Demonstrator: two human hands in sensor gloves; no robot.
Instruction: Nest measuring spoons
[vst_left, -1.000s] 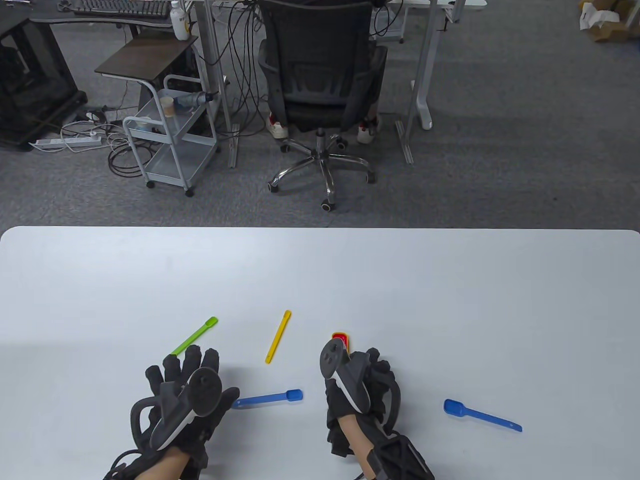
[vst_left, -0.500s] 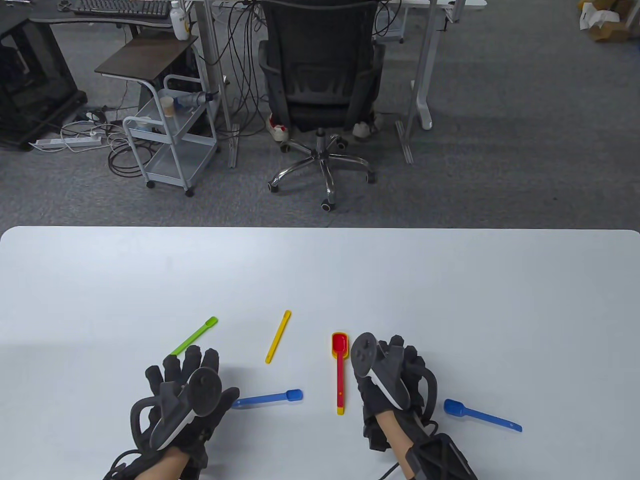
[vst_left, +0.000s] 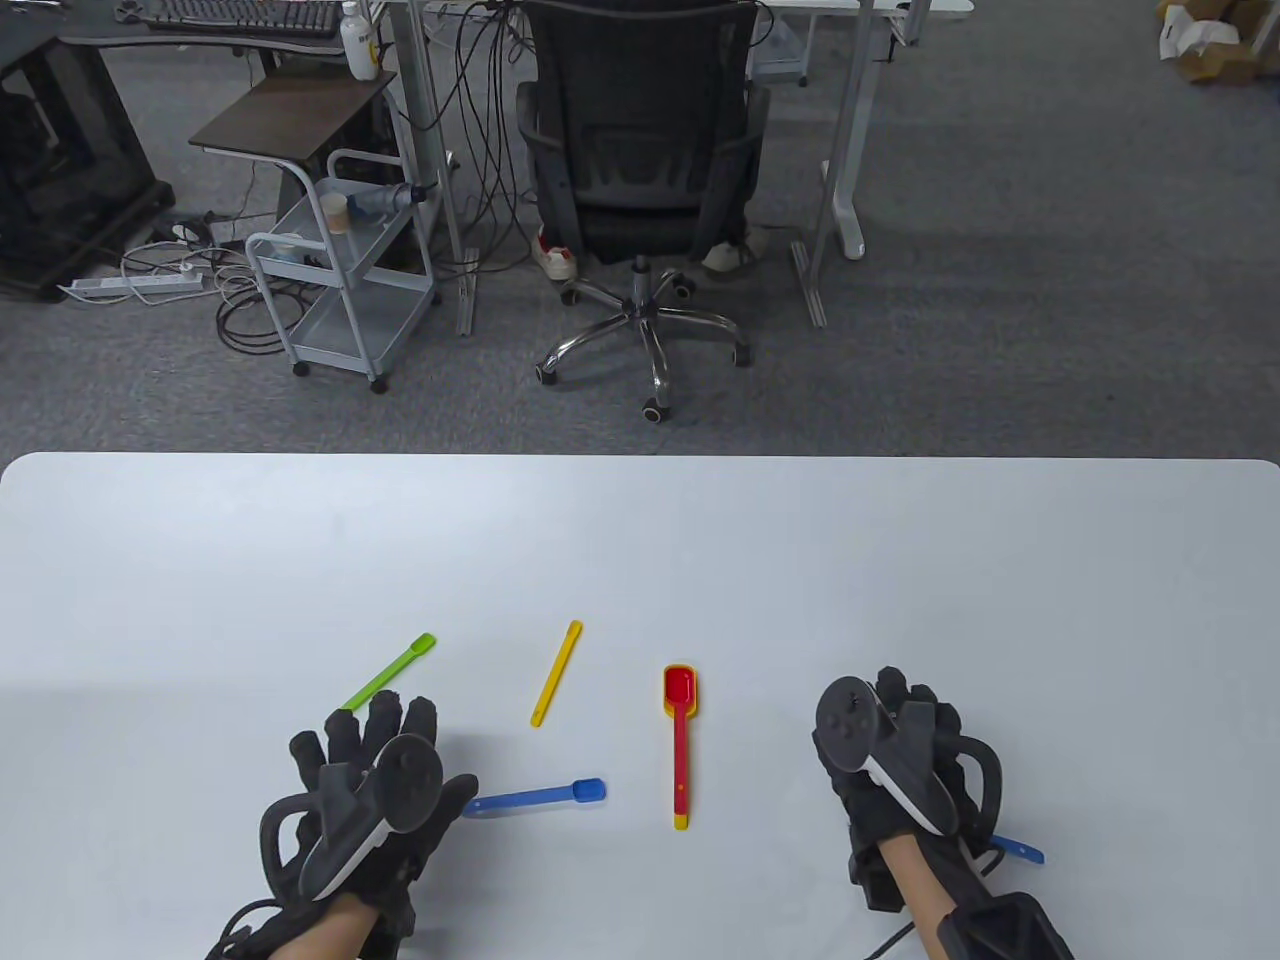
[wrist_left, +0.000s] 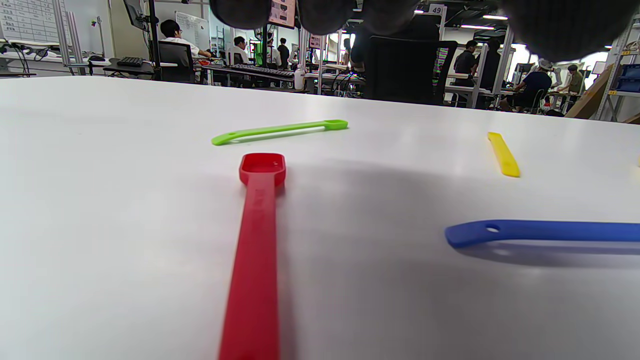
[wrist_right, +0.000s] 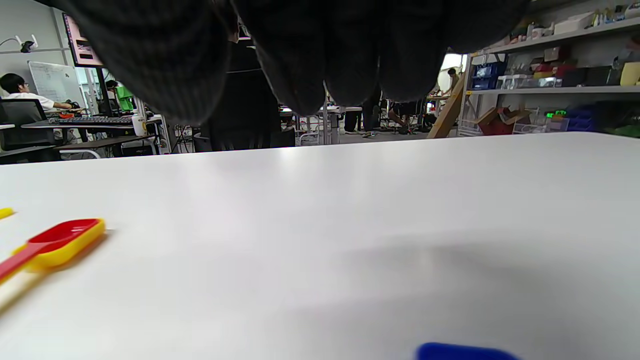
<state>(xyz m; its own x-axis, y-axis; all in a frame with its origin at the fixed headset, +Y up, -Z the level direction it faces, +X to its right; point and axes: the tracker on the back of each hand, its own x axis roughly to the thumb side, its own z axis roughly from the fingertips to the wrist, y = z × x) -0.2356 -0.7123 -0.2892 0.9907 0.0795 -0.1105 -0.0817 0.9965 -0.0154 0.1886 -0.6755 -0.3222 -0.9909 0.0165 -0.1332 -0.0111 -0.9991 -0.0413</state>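
Observation:
A red spoon nested in a yellow spoon lies at the table's middle; it also shows in the right wrist view. My right hand is over a blue spoon, of which only the handle end and bowl show; the hand holds nothing. My left hand lies open, palm down. A second red spoon lies on the table under it, seen only in the left wrist view. A green spoon, a thin yellow spoon and another blue spoon lie apart around it.
The white table ends at its far edge, with an office chair and a small cart on the carpet beyond.
My right hand has moved right, off the red-in-yellow spoon pair, and now covers the right blue spoon. The pair stays where it lay. My left hand has not moved.

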